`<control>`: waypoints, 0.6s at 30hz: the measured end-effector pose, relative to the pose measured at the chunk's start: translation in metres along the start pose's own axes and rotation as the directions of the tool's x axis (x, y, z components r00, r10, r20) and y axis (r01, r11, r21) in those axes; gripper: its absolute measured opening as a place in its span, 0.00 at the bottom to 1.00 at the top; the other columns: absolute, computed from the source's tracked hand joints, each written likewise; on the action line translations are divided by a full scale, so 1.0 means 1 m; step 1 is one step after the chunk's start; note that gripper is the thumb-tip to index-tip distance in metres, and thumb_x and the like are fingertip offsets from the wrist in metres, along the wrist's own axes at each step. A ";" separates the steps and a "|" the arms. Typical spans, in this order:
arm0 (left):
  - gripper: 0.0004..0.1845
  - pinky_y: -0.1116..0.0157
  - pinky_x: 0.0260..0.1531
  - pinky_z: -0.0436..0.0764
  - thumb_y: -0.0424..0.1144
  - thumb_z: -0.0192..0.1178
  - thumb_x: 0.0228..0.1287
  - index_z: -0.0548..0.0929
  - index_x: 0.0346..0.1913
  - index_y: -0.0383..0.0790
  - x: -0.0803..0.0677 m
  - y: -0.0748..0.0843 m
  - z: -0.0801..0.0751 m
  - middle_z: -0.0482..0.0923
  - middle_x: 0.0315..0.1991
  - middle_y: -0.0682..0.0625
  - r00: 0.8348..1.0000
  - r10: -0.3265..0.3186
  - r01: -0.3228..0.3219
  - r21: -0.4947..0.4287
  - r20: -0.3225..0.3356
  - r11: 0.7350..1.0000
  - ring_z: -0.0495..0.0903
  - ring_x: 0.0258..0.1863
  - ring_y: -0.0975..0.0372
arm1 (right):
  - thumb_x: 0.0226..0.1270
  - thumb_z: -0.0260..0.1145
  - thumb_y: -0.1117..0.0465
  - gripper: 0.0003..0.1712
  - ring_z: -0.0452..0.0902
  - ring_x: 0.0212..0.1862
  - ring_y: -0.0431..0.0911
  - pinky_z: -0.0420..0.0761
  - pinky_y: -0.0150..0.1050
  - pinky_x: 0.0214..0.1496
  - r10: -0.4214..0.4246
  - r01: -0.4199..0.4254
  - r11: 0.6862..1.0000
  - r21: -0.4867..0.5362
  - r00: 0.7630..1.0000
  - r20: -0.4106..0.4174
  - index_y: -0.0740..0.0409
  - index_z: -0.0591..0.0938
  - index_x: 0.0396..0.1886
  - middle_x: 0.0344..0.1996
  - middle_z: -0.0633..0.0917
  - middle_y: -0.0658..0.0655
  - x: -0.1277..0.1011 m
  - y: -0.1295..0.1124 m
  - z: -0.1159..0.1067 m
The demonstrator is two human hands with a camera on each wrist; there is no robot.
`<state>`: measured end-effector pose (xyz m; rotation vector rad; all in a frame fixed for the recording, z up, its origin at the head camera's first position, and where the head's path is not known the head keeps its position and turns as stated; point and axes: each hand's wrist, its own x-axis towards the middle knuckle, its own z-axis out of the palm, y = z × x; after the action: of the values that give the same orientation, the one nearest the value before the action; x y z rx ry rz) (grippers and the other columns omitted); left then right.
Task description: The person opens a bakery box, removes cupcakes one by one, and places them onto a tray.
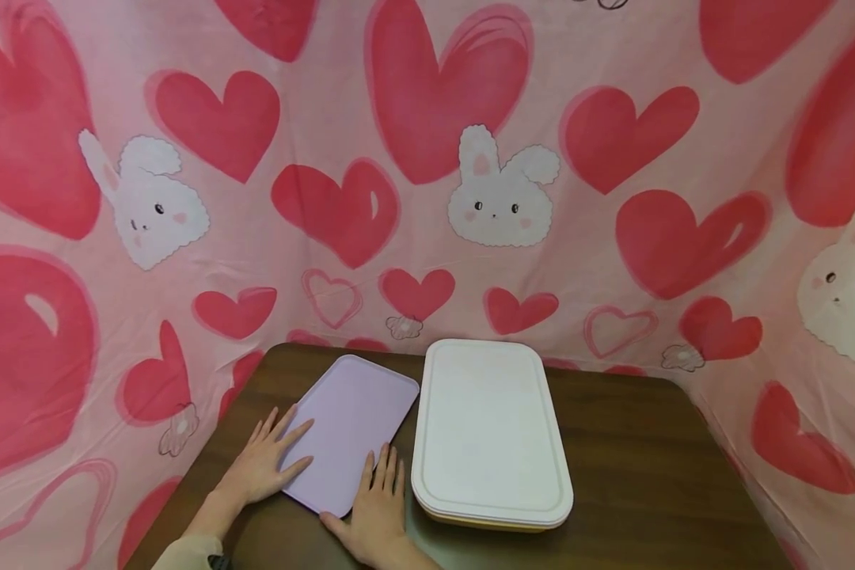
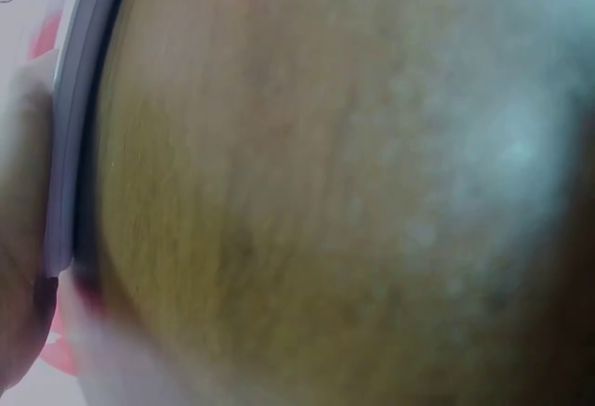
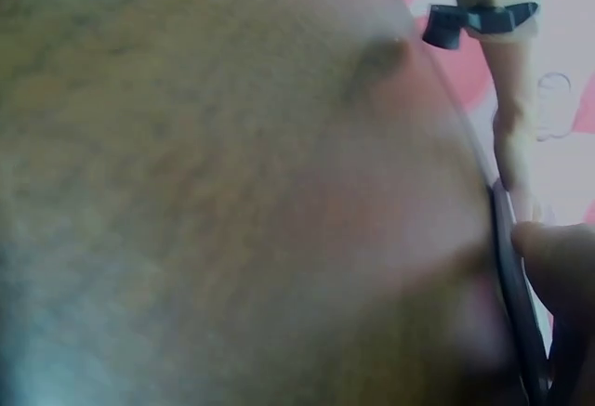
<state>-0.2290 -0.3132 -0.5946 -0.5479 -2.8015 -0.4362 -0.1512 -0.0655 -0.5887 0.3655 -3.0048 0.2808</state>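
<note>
Lilac rectangular plastic-looking tray (image 1: 349, 431) sits on the dark wood-grain table (image 1: 641, 467), left of the white rounded plastic-looking lid (image 1: 492, 427); left hand's (image 1: 256, 467) fingers spread, right hand's (image 1: 379, 511) straight (thumb apart), so uneven pushing could skid it lidward.

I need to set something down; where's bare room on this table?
Widest: the bare table between the white-topped stack and the right edge. A small patch lies in front of the purple tray, between left hand and right hand. It's crowded where the tray, hands at its edges, nears the stack.
</note>
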 end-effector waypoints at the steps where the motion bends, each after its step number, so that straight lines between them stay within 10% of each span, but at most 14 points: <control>1: 0.36 0.34 0.67 0.56 0.63 0.62 0.59 0.71 0.70 0.57 0.000 0.000 0.001 0.57 0.76 0.41 1.000 -0.009 0.009 -0.001 -0.002 1.000 0.54 0.73 0.34 | 0.52 0.43 0.14 0.69 0.48 0.77 0.66 0.58 0.59 0.75 -0.011 0.011 1.000 0.004 1.000 -0.004 0.66 0.58 0.75 0.75 0.53 0.73 0.000 0.002 0.000; 18: 0.36 0.33 0.67 0.54 0.65 0.59 0.60 0.71 0.69 0.54 -0.005 0.018 0.005 0.56 0.75 0.36 0.985 -0.168 0.168 0.003 -0.028 0.986 0.50 0.73 0.33 | 0.52 0.51 0.17 0.69 0.45 0.78 0.64 0.53 0.63 0.75 -0.131 0.125 0.987 0.098 0.990 0.059 0.68 0.55 0.75 0.76 0.53 0.72 0.024 0.030 -0.012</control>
<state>-0.2182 -0.2978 -0.5965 -0.3030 -2.8319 -0.4658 -0.1810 -0.0399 -0.5791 0.5854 -3.0210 0.4067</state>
